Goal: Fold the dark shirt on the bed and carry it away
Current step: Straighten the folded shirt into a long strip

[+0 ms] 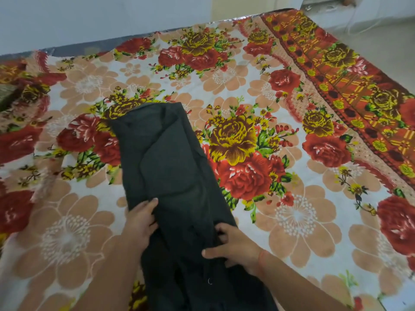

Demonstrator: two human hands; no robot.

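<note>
The shirt (170, 176) lies mid-bed (303, 221), a long strip toward 12 o'clock. My left hand (140, 223) and right hand (233, 245) pinch its near end; I'd lift both evenly and fold it to 12.

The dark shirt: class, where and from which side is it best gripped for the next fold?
Grip the dark shirt at its near end, one corner per side, where the left hand and right hand sit. It lies as a long narrow strip, so probably lift that end toward the far edge.
</note>
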